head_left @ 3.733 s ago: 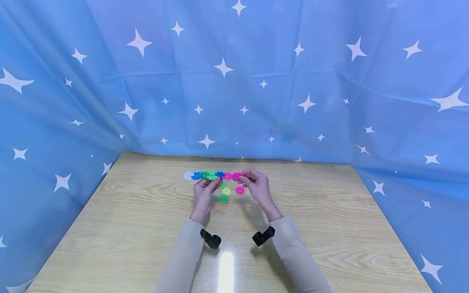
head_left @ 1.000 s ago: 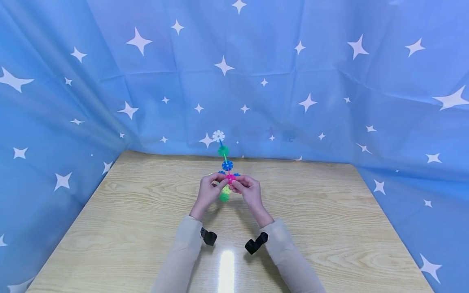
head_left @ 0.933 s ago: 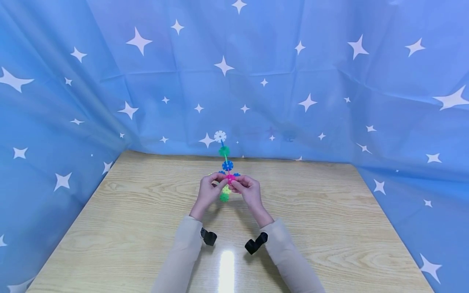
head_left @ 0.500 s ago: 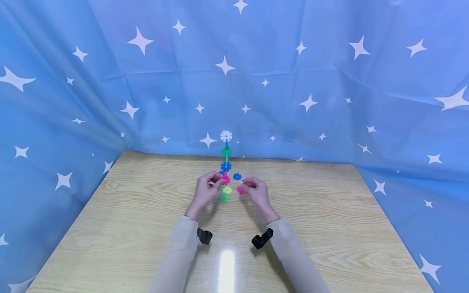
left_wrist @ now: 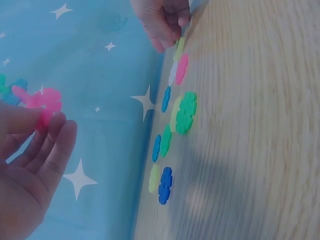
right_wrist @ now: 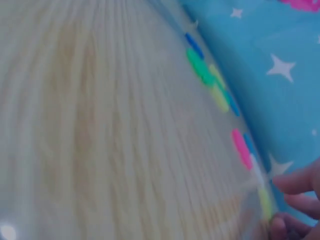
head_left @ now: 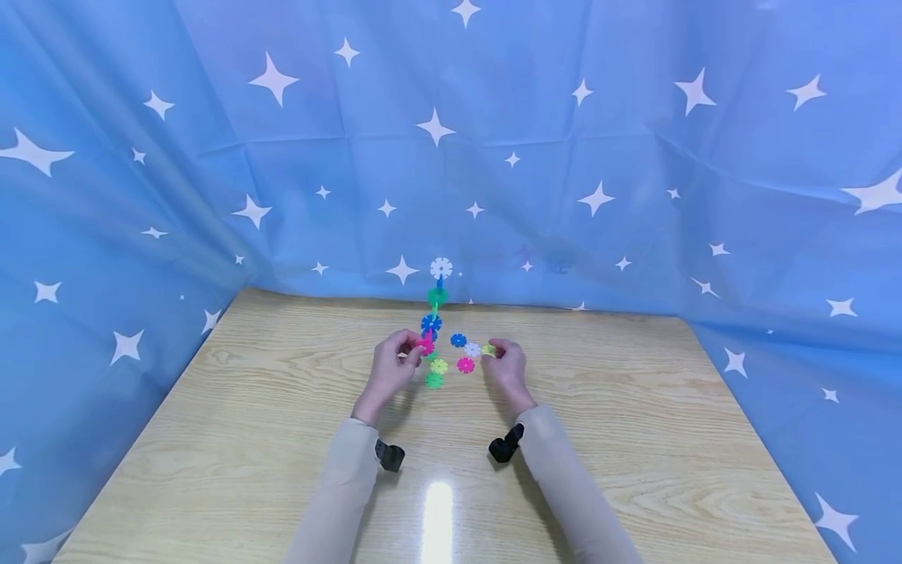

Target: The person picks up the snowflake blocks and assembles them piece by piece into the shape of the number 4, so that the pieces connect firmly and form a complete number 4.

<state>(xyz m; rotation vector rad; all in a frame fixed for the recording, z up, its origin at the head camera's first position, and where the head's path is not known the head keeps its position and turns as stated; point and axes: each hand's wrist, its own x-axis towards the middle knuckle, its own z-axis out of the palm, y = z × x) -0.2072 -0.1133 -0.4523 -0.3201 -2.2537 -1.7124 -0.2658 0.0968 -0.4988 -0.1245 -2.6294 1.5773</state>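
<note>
My left hand (head_left: pixel 391 364) pinches a pink notched snowflake disc (head_left: pixel 425 346) between thumb and fingertips. This disc is the near end of a chain of interlocked discs, held up off the table; at its far end are a green disc (head_left: pixel 438 297) and a white disc (head_left: pixel 441 268). To the right, my right hand (head_left: pixel 509 366) is at a yellow disc (head_left: pixel 488 350) lying on the table. In the right wrist view the thumb and a finger stand apart at either side of that yellow disc (right_wrist: pixel 265 202); contact is hard to judge.
Loose discs lie on the wooden table (head_left: pixel 282 439): blue (head_left: pixel 459 340), white (head_left: pixel 473 349), pink (head_left: pixel 466 365), pale yellow (head_left: pixel 439 366) and green (head_left: pixel 434 381). More lie behind the left hand, seen in the left wrist view, including a dark blue disc (left_wrist: pixel 165 185). A starry blue curtain (head_left: pixel 352 196) borders the table.
Both hands were together at the pink end of the chain. They have parted: the left keeps the chain and moved slightly left, while the right went right to the yellow disc.
</note>
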